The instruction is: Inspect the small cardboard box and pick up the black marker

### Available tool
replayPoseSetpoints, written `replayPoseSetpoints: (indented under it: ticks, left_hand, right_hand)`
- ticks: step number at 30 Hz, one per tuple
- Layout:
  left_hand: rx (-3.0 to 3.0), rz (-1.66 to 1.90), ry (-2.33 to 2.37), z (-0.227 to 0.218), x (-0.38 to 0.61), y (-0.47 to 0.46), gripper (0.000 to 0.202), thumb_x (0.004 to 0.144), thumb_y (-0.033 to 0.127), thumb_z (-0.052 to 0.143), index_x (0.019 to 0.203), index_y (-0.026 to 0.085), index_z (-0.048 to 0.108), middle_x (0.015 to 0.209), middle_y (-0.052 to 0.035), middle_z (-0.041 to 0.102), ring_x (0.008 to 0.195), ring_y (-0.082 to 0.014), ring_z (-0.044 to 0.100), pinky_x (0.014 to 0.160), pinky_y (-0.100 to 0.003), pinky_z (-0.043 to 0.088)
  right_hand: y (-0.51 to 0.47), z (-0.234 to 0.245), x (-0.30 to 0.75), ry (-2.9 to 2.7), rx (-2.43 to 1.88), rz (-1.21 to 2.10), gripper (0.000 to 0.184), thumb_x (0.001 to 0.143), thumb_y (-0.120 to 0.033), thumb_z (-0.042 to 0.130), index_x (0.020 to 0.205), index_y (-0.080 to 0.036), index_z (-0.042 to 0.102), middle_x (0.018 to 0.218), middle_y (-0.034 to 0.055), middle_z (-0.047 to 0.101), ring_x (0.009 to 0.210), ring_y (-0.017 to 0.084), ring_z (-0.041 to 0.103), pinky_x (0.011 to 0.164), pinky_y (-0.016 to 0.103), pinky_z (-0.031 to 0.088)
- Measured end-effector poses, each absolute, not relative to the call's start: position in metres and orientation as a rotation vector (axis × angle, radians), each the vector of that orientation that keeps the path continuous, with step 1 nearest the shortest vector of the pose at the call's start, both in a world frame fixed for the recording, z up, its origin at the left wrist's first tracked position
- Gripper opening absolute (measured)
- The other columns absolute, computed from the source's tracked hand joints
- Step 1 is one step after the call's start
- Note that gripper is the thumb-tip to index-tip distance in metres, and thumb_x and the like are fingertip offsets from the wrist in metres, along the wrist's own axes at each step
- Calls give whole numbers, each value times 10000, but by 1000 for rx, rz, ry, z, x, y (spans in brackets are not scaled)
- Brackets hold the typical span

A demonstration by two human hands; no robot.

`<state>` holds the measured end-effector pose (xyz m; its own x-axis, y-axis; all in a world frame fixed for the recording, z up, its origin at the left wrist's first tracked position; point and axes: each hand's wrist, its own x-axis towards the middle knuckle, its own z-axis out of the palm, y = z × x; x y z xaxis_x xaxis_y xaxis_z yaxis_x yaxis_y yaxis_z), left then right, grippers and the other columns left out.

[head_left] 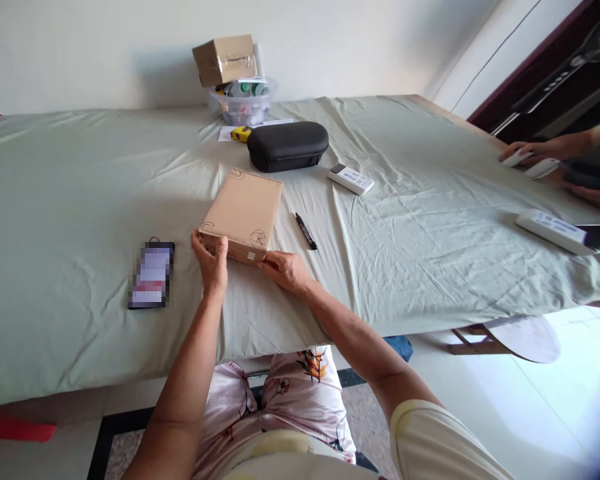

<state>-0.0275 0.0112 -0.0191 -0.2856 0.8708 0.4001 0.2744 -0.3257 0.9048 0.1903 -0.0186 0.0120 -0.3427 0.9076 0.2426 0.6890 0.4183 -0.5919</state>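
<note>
A flat brown cardboard box [245,203] lies on the cloth-covered table in front of me, with dark swirls drawn on three of its corners. My left hand [213,262] grips its near left corner, thumb against the front side and fingers round the left edge. At the near right corner, my right hand [286,270] pinches the box's edge with bent fingers, close to a small white sticker. A black marker pen [306,231] rests just right of the box. Left of my left hand lies a phone [153,275] with a blurred screen.
Behind the box sit a black hard case [289,146], a yellow tape measure [241,134] and a plastic tub [245,107] topped by another carton [230,59]. A white-labelled box [351,179] lies to the right. Another person's hands [540,150] hold white items at the far right.
</note>
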Motion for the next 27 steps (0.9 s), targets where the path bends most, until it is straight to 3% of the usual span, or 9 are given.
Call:
replayPoseSetpoints:
  ticks: [4, 8, 11, 18, 22, 24, 27]
  left_hand:
    - [1324, 1781, 1491, 2, -25, 4, 1063, 858, 821, 648, 1625, 182, 283, 1720, -230, 349, 1607, -312, 404, 1340, -434, 330]
    - [1309, 1755, 1470, 14, -19, -2, 1104, 842, 770, 701, 1652, 191, 224, 1754, -232, 269, 1657, -319, 310, 1346, -432, 314]
    - [1277, 1730, 1428, 14, -15, -2, 1145, 838, 673, 762, 1669, 193, 139, 1775, -238, 221, 1663, -307, 305, 1345, -427, 322]
    - [1270, 1719, 1378, 7, -17, 5, 1081, 891, 555, 722, 1678, 200, 72, 1774, -224, 260, 1629, -287, 383, 1347, -428, 333]
    - [1273, 1691, 1403, 0, -20, 8, 1074, 903, 504, 731, 1697, 203, 75, 1741, -222, 333, 1597, -306, 436, 1332, -468, 364]
    - [1305, 1674, 1411, -4, -24, 9, 1087, 905, 476, 746, 1713, 224, 65, 1746, -203, 337, 1604, -313, 426, 1336, -490, 357]
    - [1372, 1635, 1398, -8, -31, 11, 1099, 898, 439, 768, 1728, 271, 67, 1781, -158, 292, 1647, -322, 351, 1359, -519, 304]
  right_hand:
    - [-14, 11, 193, -2237, -1242, 463, 221, 1037, -309, 573, 1029, -206, 769, 976, 88, 791, 902, 203, 711, 833, 295, 502]
    - [-4, 13, 210, -2100, -1521, 333, 372, 1013, -215, 524, 1327, -193, 722, 1393, 142, 738, 1279, 276, 668, 1126, 425, 495]
    - [4, 11, 226, -1968, -1836, 255, 507, 985, -269, 583, 1482, -176, 626, 1561, 173, 631, 1435, 363, 563, 1170, 554, 471]
    - [16, -1, 250, -1753, -1838, 183, 564, 1007, -363, 563, 1538, -172, 567, 1536, 187, 647, 1436, 368, 576, 1193, 612, 459]
    - [7, 6, 233, -1819, -1461, -6, 735, 1041, -603, 514, 1666, -235, 394, 1663, 167, 513, 1544, 343, 483, 1249, 612, 425]
    - [-1, 11, 216, -1945, -1305, -91, 775, 1010, -700, 525, 1655, -282, 426, 1709, 137, 449, 1606, 358, 397, 1268, 618, 403]
    - [-11, 17, 192, -2152, -1159, -153, 600, 1040, -650, 524, 1560, -355, 569, 1674, 74, 498, 1617, 328, 372, 1280, 566, 395]
